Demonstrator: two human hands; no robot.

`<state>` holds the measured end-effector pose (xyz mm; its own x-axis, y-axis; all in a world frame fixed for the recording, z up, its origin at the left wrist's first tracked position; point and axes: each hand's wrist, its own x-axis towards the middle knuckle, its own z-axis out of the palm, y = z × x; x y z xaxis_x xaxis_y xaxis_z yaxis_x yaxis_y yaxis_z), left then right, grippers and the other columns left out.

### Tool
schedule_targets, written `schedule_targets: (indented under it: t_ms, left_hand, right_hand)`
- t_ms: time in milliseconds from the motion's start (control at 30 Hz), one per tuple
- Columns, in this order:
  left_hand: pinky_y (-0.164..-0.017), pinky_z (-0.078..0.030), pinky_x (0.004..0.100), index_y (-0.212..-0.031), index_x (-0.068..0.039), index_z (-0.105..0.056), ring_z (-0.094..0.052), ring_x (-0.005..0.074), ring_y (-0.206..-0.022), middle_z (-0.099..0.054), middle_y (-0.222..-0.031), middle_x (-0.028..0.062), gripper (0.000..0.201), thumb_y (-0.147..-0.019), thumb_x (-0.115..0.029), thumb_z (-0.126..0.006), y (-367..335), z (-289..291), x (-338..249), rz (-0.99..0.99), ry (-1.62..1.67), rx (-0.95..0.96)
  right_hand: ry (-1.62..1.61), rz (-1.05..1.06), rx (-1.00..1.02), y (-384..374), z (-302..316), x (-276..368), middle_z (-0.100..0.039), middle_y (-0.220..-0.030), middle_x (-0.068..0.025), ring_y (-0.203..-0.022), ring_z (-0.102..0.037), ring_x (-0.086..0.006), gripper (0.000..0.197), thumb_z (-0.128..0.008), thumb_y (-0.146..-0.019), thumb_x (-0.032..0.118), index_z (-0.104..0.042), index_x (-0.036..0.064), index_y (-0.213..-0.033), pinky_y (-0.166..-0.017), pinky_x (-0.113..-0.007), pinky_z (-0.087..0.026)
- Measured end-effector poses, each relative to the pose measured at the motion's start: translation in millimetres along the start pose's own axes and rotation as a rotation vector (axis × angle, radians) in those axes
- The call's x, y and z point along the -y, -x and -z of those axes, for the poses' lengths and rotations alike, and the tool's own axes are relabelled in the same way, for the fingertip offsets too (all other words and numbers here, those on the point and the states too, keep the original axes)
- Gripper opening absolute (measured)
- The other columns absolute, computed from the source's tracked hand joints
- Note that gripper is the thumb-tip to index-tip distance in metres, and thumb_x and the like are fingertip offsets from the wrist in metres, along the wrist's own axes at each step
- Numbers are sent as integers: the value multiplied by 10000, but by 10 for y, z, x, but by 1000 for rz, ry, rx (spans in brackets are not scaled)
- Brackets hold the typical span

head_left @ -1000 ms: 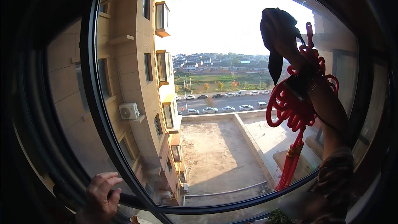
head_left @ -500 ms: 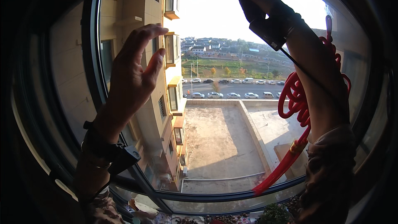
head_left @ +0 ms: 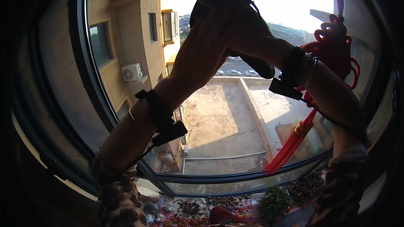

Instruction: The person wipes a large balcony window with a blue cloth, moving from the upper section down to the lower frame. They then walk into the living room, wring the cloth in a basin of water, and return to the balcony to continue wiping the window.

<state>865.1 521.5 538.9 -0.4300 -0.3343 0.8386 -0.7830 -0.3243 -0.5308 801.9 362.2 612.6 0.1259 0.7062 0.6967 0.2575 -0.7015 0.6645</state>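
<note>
Cloth (head_left: 259,66), dark, limp, rounded end dangling; right hand (head_left: 246,27) curls around it; left hand (head_left: 204,44) overlaps, its grip indiscernible in shadow; knotted-cord ornament (head_left: 331,44), red, tasselled.

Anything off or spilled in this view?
Possibly: loose dark bits lie spread below the window frame; spilled or laid out, I can't tell. The red tassel slants, though the fisheye view may explain it. Nothing odd shows around the dark cloth at the right hand.
</note>
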Motion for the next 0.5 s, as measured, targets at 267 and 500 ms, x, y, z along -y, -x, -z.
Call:
schedule_targets:
  t_ms: [267,500]
  left_hand:
    - [-1138,-361,496,-1464,34,-365,-420,383,-1378,-451,-1446,254,652,-917,-198,-633,-663,32,669,85,-78,-51]
    - [-1101,-388,505,-1420,37,-390,-508,393,-1280,-498,-1394,257,463,-976,-81,-442,-1597,342,1653,75,-244,-143]
  right_hand:
    - [437,26,-194,-440,102,-707,-558,-1305,-163,-1215,-542,-340,448,-717,-846,229,-626,66,-1253,-1025,-475,-442]
    - [63,-53,-562,-1723,42,-1180,-558,-1278,-226,-1168,-574,-385,396,-693,-858,190,-618,13,-1204,-1002,-461,-466]
